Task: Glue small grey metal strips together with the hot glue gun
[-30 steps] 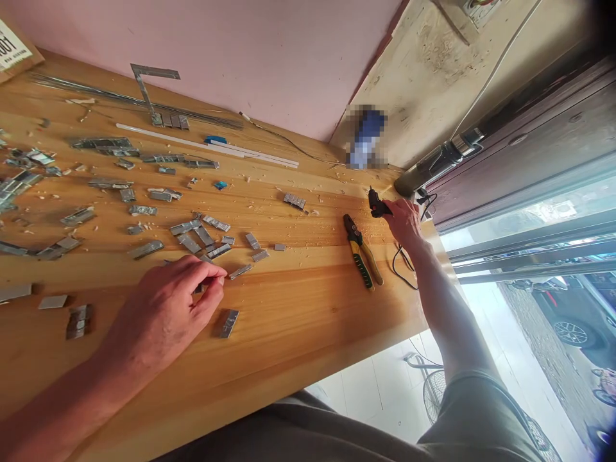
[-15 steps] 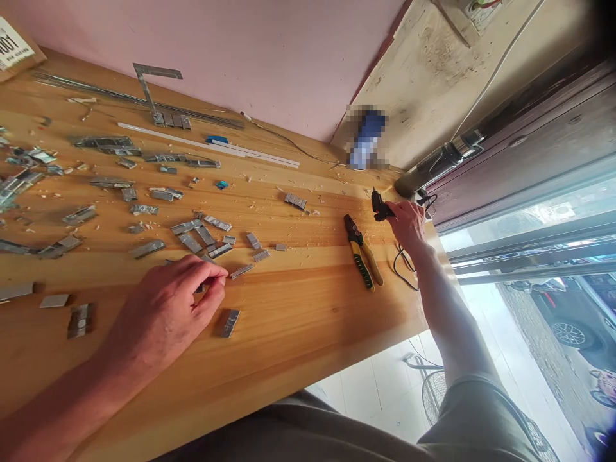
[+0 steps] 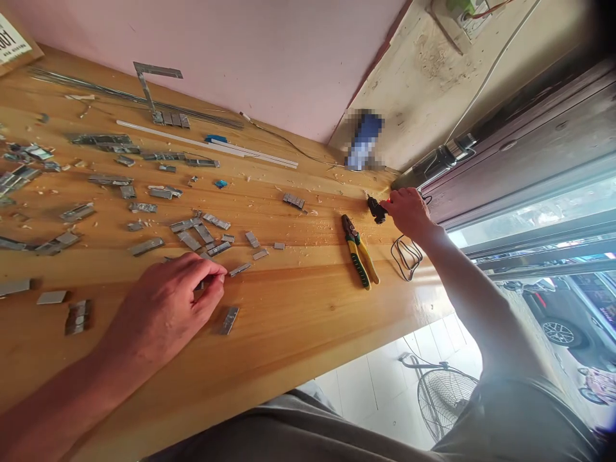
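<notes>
My left hand (image 3: 166, 308) rests low over the table with thumb and fingertips pinched together. Whatever is between them, if anything, is too small to make out. Just beyond the fingertips lies a narrow grey metal piece (image 3: 240, 269), and another metal piece (image 3: 230, 320) is nearer the front edge. At the right, my right hand (image 3: 410, 212) has its fingers closed at the back end of a small black glue gun (image 3: 376, 210), its nozzle toward the wall. A red light glows by the fingers. Pliers (image 3: 359, 253) with yellow and green handles lie beside it.
Several grey metal pieces (image 3: 190, 239) and pale shavings are scattered over the wooden table (image 3: 289, 321). White strips (image 3: 206, 142) and thin rods lie along the wall. A coiled black cable (image 3: 408, 258) and a dark cylinder (image 3: 436, 163) are at the right. A wire fan (image 3: 445, 398) stands below.
My right hand has shifted slightly toward the wall and the glue gun has turned; its red light now shows. More coiled cable is visible. My left hand is nearly still.
</notes>
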`<action>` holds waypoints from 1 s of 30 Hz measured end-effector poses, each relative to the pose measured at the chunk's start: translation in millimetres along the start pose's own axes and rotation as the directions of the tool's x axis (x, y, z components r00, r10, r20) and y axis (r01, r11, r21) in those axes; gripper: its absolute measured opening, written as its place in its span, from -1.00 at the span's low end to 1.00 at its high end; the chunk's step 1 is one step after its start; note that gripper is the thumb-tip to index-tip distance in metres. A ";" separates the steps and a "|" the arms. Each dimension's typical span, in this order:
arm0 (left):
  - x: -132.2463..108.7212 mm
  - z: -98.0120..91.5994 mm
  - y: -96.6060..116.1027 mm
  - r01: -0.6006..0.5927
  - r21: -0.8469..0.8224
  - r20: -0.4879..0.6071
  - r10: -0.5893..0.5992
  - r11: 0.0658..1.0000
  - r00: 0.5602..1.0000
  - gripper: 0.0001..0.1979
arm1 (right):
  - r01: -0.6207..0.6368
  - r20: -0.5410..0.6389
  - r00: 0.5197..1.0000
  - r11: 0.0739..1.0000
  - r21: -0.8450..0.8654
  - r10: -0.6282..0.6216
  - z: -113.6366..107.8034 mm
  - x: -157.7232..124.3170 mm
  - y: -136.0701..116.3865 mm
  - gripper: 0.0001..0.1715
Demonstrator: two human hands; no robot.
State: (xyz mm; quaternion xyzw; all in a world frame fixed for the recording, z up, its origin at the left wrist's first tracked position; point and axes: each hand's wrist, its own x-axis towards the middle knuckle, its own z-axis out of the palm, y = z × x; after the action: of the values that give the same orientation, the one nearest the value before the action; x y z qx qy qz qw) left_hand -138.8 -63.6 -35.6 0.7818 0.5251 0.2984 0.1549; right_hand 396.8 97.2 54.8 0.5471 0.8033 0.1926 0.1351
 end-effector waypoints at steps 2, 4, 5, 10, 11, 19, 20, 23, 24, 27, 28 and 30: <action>0.4 -0.3 0.6 -0.015 -0.001 -0.011 0.015 1.000 1.000 -0.81 | 0.015 0.002 1.000 1.000 -0.025 -0.015 -5.7 0.5 2.6 -0.62; 1.3 -0.9 1.1 -0.040 0.007 -0.025 0.041 0.999 0.999 -0.82 | 0.018 -0.002 1.000 0.999 -0.045 -0.019 -8.8 4.1 2.7 -0.60; 1.7 -1.1 1.3 -0.052 0.013 -0.028 0.052 0.999 0.998 -0.82 | 0.019 -0.004 1.000 0.998 -0.052 -0.019 -9.1 6.8 1.3 -0.61; 2.8 -0.6 0.6 -0.095 0.030 -0.045 0.096 0.995 0.994 -0.83 | 0.029 0.029 0.999 0.996 -0.081 -0.027 -7.2 16.2 -13.9 -0.64; 2.6 -0.1 0.3 -0.107 0.033 -0.059 0.109 0.994 0.992 -0.83 | 0.034 0.041 0.999 0.996 -0.087 -0.031 -8.1 15.5 -16.2 -0.64; 2.7 3.0 -2.6 -0.166 0.057 -0.099 0.171 0.985 0.980 -0.83 | 0.021 0.075 0.997 0.994 -0.106 -0.013 -21.0 14.7 -15.6 -0.58; 2.8 3.0 -2.5 -0.167 0.060 -0.101 0.172 0.984 0.980 -0.83 | 0.017 0.075 0.997 0.995 -0.102 -0.009 -19.9 17.5 -16.3 -0.58; 2.8 2.5 -1.6 -0.159 0.082 -0.098 0.167 0.984 0.981 -0.82 | 0.019 0.084 0.996 0.997 -0.074 -0.013 -14.9 23.0 -19.2 -0.63; 2.7 2.4 -1.3 -0.160 0.085 -0.097 0.168 0.983 0.981 -0.82 | 0.023 0.088 0.996 0.998 -0.060 -0.017 -13.8 22.9 -19.5 -0.66; 2.4 2.5 -1.2 -0.159 0.076 -0.090 0.166 0.984 0.982 -0.83 | 0.028 0.096 0.995 1.000 -0.004 -0.027 -14.3 17.1 -16.7 -0.74; 2.2 2.6 -1.3 -0.158 0.075 -0.089 0.164 0.985 0.982 -0.83 | 0.023 0.094 0.995 1.000 0.018 -0.025 -15.6 14.4 -15.0 -0.76; 2.0 2.9 -1.8 -0.155 0.082 -0.085 0.162 0.984 0.983 -0.83 | 0.004 0.080 0.997 0.998 0.066 -0.010 -18.6 9.6 -11.9 -0.76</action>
State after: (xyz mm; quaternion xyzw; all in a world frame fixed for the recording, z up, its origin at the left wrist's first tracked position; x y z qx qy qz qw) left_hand -137.7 -60.9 -38.3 0.8119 0.4786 0.3253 0.0767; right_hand 375.5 99.3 65.8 0.5559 0.8050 0.1431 0.1499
